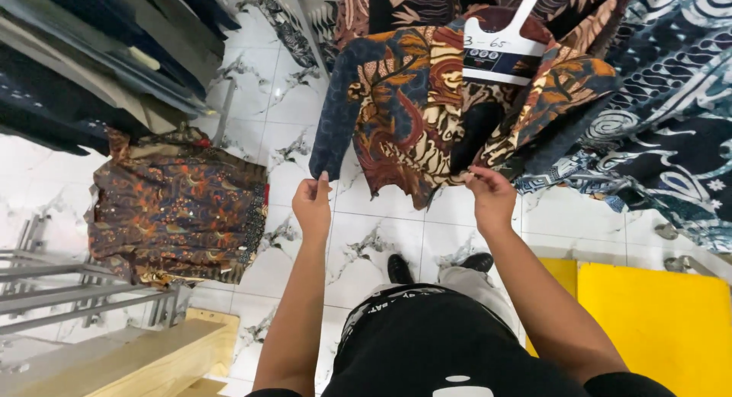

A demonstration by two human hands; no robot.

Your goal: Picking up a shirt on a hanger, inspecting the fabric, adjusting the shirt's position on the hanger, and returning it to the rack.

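**Batik shirt held by both hands at sleeve and hem**

Hands observed from above, both raised to one garment. Left hand (pixel 313 203) pinches the cuff of the dark blue sleeve of the batik shirt (pixel 427 107); fingertips closed on the cloth, sleeve hanging straight up from the grip. Right hand (pixel 490 193) grasps the lower hem of the same shirt, fingers curled into the fabric; the body of the shirt spreads above and between the two grips. Pattern: brown, cream, rust and dark blue leaf shapes.

Label: white hanger card (pixel 503 46) at the shirt's collar, well above the right grip, with a dark rectangular panel below a handwritten strip. Roughly square, slanted.

Containers: none seen; garments hang loose on rails. Left of the left grip, well apart, a second batik garment (pixel 175 210) in orange-brown tones hangs beside a grey metal rack (pixel 84 290). Right of the right grip, blue-and-white batik cloth (pixel 671 130) hangs, close behind the held shirt.

Below the grips: white marbled floor tiles (pixel 381 237), black shoes (pixel 399 269), a yellow panel (pixel 656 328) to the lower right, a pale wooden step (pixel 137 359) to the lower left.
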